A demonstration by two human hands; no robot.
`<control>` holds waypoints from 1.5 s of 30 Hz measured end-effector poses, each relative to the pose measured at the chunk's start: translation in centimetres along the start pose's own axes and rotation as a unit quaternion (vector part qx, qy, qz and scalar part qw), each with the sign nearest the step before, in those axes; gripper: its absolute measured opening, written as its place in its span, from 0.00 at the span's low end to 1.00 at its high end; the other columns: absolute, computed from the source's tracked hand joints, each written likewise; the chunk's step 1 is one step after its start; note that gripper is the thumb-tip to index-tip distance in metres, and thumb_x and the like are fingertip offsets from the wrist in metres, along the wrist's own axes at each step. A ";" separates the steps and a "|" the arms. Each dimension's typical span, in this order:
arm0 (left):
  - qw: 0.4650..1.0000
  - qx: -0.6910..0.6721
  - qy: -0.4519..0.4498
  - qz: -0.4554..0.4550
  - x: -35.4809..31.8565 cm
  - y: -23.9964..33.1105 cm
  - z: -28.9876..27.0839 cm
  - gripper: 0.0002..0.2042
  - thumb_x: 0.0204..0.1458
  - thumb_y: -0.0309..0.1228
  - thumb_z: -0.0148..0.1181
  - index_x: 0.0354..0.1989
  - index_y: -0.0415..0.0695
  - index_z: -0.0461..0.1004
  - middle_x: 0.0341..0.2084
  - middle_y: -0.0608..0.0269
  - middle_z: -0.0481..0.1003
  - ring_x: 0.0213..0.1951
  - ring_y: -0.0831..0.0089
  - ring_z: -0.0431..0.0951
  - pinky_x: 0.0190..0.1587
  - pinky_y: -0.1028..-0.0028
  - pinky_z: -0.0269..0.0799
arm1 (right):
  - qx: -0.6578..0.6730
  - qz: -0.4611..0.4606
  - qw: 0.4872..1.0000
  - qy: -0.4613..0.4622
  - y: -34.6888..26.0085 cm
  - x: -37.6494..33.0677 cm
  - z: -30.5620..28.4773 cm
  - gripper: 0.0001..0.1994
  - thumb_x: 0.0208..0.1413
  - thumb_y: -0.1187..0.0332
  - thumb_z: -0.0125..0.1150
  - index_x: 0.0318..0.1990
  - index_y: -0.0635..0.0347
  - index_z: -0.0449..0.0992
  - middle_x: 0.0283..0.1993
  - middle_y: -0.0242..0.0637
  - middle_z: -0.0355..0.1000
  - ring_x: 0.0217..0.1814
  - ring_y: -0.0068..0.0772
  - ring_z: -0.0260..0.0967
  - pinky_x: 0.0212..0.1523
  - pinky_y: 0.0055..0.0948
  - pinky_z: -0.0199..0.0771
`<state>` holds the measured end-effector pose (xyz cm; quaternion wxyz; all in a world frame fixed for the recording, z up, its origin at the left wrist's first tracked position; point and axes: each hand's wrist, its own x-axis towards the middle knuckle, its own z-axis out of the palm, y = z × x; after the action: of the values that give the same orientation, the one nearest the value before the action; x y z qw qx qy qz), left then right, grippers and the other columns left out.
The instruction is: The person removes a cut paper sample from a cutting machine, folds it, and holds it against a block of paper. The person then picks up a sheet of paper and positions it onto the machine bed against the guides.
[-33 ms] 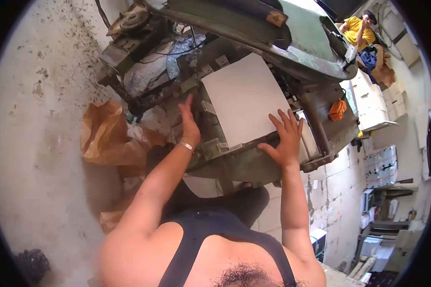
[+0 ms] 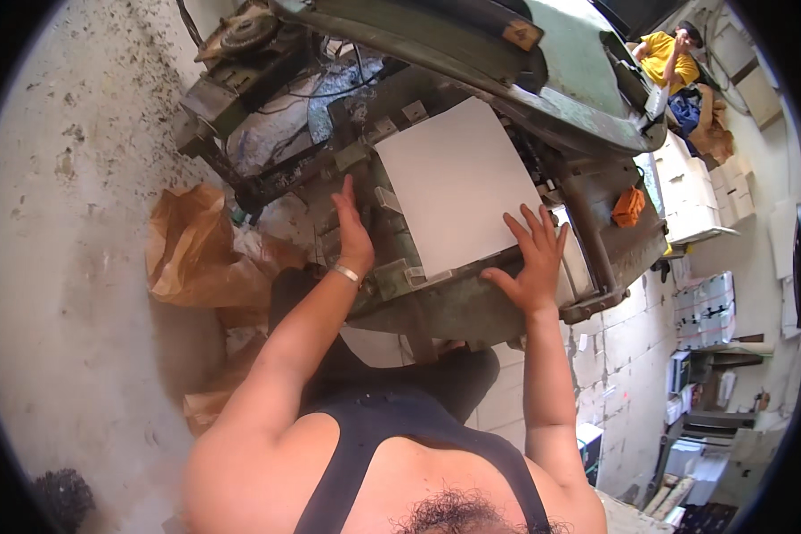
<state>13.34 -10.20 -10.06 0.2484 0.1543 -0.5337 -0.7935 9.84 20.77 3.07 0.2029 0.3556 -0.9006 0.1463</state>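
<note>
A white sheet of paper (image 2: 458,182) lies flat on the bed of an old green machine (image 2: 445,311). Clear corner stops (image 2: 427,278) hold its near left corner, and another clear stop (image 2: 387,199) touches its left edge. My right hand (image 2: 534,262) is open, fingers spread, with the fingertips at the sheet's right edge; whether they press on it I cannot tell. To the left of the sheet my left hand (image 2: 354,233) is held open, palm turned toward it and apart from it. Neither hand grips anything.
Above the bed rises the machine's raised green platen (image 2: 578,53). An orange cloth (image 2: 628,206) lies on the right side of the machine. Brown paper bag (image 2: 191,245) stands by the left wall. A person in a yellow shirt (image 2: 666,60) sits far right near stacked white boxes (image 2: 685,191).
</note>
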 end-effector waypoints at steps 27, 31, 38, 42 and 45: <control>0.924 -0.351 -0.027 -0.150 -1.4 -0.7 -2.8 0.58 0.54 0.85 0.26 0.85 0.54 0.39 0.84 0.62 0.44 0.83 0.59 0.43 0.82 0.55 0.36 | 0.033 -0.208 0.920 -0.330 -13.6 15.6 10.5 0.23 0.48 0.55 0.76 0.52 0.51 0.84 0.52 0.30 0.81 0.61 0.40 0.73 0.61 0.41 0.74; 0.940 -0.311 -0.055 -0.132 -1.1 -0.9 -2.8 0.55 0.56 0.84 0.23 0.85 0.59 0.31 0.85 0.62 0.37 0.83 0.58 0.40 0.82 0.55 0.33 | 0.035 -0.185 0.934 -0.303 -12.8 14.2 11.7 0.17 0.53 0.61 0.71 0.50 0.50 0.85 0.54 0.30 0.80 0.61 0.40 0.72 0.56 0.40 0.77; 0.994 -0.058 -0.069 0.068 0.5 -2.6 -2.3 0.57 0.56 0.83 0.27 0.83 0.59 0.19 0.85 0.56 0.33 0.83 0.55 0.37 0.82 0.53 0.29 | 0.051 -0.262 0.898 -0.350 -10.6 14.8 11.3 0.15 0.57 0.66 0.66 0.52 0.48 0.82 0.54 0.29 0.77 0.61 0.38 0.72 0.54 0.40 0.77; 0.988 -0.095 -0.029 0.121 2.0 -2.9 -1.3 0.59 0.56 0.83 0.34 0.83 0.56 0.20 0.85 0.56 0.35 0.83 0.56 0.37 0.82 0.53 0.28 | 0.062 -0.256 0.898 -0.352 -10.8 15.4 11.1 0.18 0.56 0.67 0.67 0.54 0.51 0.75 0.53 0.31 0.75 0.58 0.36 0.74 0.55 0.39 0.75; 0.985 -0.108 -0.011 0.132 2.2 -3.3 -0.9 0.61 0.55 0.82 0.39 0.84 0.54 0.22 0.85 0.57 0.36 0.84 0.56 0.36 0.82 0.53 0.29 | 0.076 -0.247 0.898 -0.356 -10.0 16.0 11.2 0.19 0.53 0.68 0.69 0.53 0.53 0.74 0.52 0.32 0.75 0.56 0.36 0.75 0.54 0.38 0.74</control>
<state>11.24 -11.13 -13.45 0.3603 0.0459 -0.4635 -0.8083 3.31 -0.16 1.99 -0.1287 0.6095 -0.7819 0.0229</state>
